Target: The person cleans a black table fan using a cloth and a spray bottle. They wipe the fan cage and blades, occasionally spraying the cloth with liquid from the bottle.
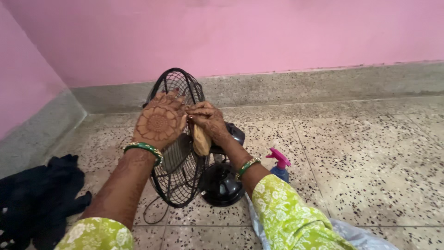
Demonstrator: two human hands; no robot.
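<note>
A small black table fan (178, 180) stands on the speckled floor, its wire grille turned edge-on to me. My left hand (158, 121) lies flat against the front of the grille, fingers spread. Behind the grille, my right hand (208, 121) pinches a tan cloth (201, 141) against the wire rim. The fan's round black base (221, 185) sits under my right forearm.
A blue spray bottle with a pink trigger (279, 165) stands on the floor right of the fan. A dark cloth heap (39, 196) lies at the left. A pale plastic sheet (365, 236) lies under my right arm. Pink walls meet in a corner behind.
</note>
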